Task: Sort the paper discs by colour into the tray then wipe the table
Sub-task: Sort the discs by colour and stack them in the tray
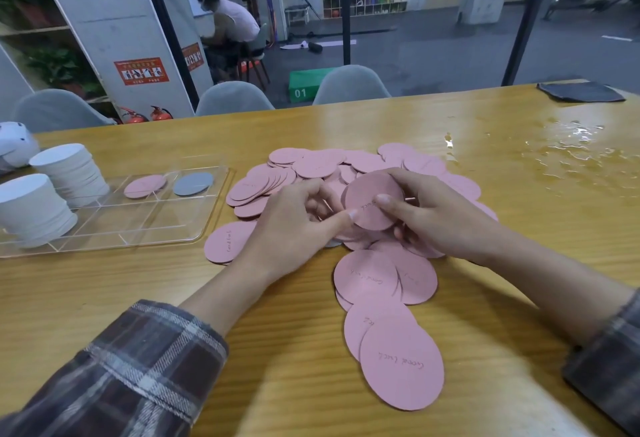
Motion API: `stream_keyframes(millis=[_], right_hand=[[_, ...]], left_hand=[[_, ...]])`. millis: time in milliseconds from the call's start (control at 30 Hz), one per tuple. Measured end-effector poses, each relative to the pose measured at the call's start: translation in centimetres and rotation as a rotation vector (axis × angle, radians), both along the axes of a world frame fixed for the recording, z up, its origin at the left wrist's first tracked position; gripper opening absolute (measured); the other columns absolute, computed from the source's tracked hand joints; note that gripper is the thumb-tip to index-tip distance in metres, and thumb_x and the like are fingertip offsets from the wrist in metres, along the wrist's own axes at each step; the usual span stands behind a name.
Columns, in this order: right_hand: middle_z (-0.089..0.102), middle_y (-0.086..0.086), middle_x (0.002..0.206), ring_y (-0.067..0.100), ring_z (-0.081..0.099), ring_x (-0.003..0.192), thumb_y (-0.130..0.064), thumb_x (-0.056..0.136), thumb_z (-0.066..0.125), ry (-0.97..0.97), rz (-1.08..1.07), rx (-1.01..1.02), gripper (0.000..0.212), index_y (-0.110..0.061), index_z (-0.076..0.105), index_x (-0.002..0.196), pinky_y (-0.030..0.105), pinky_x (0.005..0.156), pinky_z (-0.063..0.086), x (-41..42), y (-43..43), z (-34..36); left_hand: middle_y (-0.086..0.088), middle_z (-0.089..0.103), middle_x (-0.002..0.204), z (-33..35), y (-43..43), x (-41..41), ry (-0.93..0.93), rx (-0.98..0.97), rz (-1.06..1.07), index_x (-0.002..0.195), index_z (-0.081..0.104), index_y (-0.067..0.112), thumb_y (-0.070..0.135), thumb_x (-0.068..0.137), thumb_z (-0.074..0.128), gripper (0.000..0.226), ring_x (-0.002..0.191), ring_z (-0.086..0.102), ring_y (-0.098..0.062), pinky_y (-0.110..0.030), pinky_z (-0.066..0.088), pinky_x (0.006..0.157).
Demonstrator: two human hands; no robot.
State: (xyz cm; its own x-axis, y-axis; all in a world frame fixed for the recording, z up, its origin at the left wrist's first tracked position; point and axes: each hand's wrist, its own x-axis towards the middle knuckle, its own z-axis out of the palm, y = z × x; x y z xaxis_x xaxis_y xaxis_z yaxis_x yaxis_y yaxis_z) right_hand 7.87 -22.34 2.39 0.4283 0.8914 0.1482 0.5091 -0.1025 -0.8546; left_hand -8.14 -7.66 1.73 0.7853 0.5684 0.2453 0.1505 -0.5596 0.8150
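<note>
Both hands pinch pink disc (372, 202) — pile (311, 166) beneath

R-hand fingers (408, 178) partly hidden behind held pink disc (372, 201). White stack (31, 208) cut by left edge. Disc writing mostly too blurred to read.

Wooden table (104, 291), yellow grain. Centre: loose heap of pink paper discs (367, 280), trailing toward the near edge. Left side: clear tray (214, 208), just beside the heap. Far right corner: dark cloth (581, 91). Right side: wet patch (571, 149). Far left edge: white object (14, 145), cut off.
</note>
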Motion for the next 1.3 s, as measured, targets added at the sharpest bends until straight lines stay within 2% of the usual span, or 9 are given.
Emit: stream_keyframes(millis=[133, 233, 433, 533, 800, 967, 1067, 1167, 1300], right_hand=[[0.056, 0.01, 0.068, 0.015, 0.052, 0.051, -0.022, 0.107, 0.051, 0.074, -0.061, -0.014, 0.016, -0.01, 0.06, 0.111, 0.037, 0.052, 0.043, 0.5, -0.1, 0.0], [0.054, 0.011, 0.069, 0.016, 0.049, 0.05, -0.022, 0.108, 0.05, 0.081, -0.065, -0.023, 0.017, -0.008, 0.059, 0.11, 0.034, 0.049, 0.04, 0.3, -0.1, 0.1], [0.049, -0.008, 0.051, 0.011, 0.047, 0.044, -0.023, 0.11, 0.044, 0.115, -0.083, -0.036, 0.023, -0.002, 0.052, 0.104, 0.027, 0.044, 0.036, 0.3, 0.0, 0.0], [0.049, 0.004, 0.063, 0.012, 0.046, 0.045, -0.025, 0.111, 0.04, 0.147, -0.087, -0.042, 0.027, -0.001, 0.05, 0.103, 0.024, 0.044, 0.034, 0.1, 0.0, 0.1], [0.041, 0.011, 0.074, 0.015, 0.044, 0.048, -0.032, 0.111, 0.039, 0.26, -0.051, -0.058, 0.034, 0.001, 0.047, 0.112, 0.023, 0.052, 0.032, 0.0, 0.3, -0.4], [0.052, 0.006, 0.068, 0.018, 0.051, 0.052, -0.036, 0.11, 0.04, 0.171, 0.008, -0.021, 0.03, -0.021, 0.067, 0.112, 0.026, 0.047, 0.037, -0.3, 0.2, -0.1], [0.061, -0.002, 0.072, 0.016, 0.059, 0.056, -0.027, 0.108, 0.049, -0.038, 0.043, -0.009, 0.019, -0.019, 0.066, 0.109, 0.035, 0.052, 0.048, -0.4, 0.0, 0.1], [0.063, -0.004, 0.076, 0.015, 0.061, 0.058, -0.023, 0.106, 0.053, -0.084, 0.053, -0.014, 0.014, -0.019, 0.066, 0.109, 0.039, 0.057, 0.052, -0.4, -0.1, 0.1], [0.064, 0.013, 0.081, 0.016, 0.061, 0.057, -0.027, 0.107, 0.051, -0.077, 0.018, -0.022, 0.018, -0.015, 0.064, 0.113, 0.051, 0.058, 0.054, -0.1, -0.1, 0.1]], left_hand=[[0.008, 0.069, 0.082, 0.5, -0.3, -1.2, 0.269, 0.189, -0.263, 0.093, 0.078, 0.032, 0.043, 0.074, 0.092, 0.026, 0.066, 0.052, -0.001, -0.013, 0.041, 0.065], [0.011, 0.066, 0.091, 0.5, -0.2, -1.6, 0.302, 0.232, -0.301, 0.101, 0.078, 0.037, 0.048, 0.07, 0.093, 0.037, 0.077, 0.053, 0.0, -0.011, 0.041, 0.07], [0.002, 0.071, 0.085, 0.5, 0.6, -1.3, 0.204, 0.085, -0.293, 0.091, 0.077, 0.031, 0.027, 0.077, 0.093, 0.021, 0.069, 0.06, -0.011, -0.019, 0.049, 0.067], [-0.005, 0.073, 0.085, 0.6, 1.1, -1.1, 0.083, -0.015, -0.246, 0.091, 0.076, 0.02, 0.016, 0.085, 0.085, 0.011, 0.073, 0.068, -0.028, -0.035, 0.057, 0.07], [-0.001, 0.074, 0.08, 0.0, 1.3, -0.1, -0.164, -0.09, -0.06, 0.09, 0.077, 0.014, 0.015, 0.087, 0.084, 0.008, 0.068, 0.069, -0.018, -0.04, 0.061, 0.071], [-0.007, 0.075, 0.08, -0.2, 0.6, 0.2, -0.215, -0.101, -0.012, 0.089, 0.076, 0.016, 0.015, 0.087, 0.084, 0.008, 0.064, 0.071, -0.018, -0.037, 0.064, 0.068], [-0.004, 0.076, 0.08, -0.4, 0.2, 0.4, -0.214, -0.108, -0.001, 0.088, 0.075, 0.016, 0.016, 0.087, 0.084, 0.009, 0.064, 0.074, -0.022, -0.04, 0.064, 0.07], [-0.002, 0.077, 0.081, -0.4, 0.1, 0.4, -0.212, -0.108, 0.009, 0.087, 0.074, 0.016, 0.017, 0.086, 0.085, 0.011, 0.066, 0.075, -0.024, -0.039, 0.064, 0.07], [0.002, 0.075, 0.077, -0.4, 0.2, 0.2, -0.175, 0.02, 0.046, 0.083, 0.072, 0.017, 0.026, 0.084, 0.087, 0.017, 0.069, 0.072, -0.021, -0.034, 0.059, 0.068]])
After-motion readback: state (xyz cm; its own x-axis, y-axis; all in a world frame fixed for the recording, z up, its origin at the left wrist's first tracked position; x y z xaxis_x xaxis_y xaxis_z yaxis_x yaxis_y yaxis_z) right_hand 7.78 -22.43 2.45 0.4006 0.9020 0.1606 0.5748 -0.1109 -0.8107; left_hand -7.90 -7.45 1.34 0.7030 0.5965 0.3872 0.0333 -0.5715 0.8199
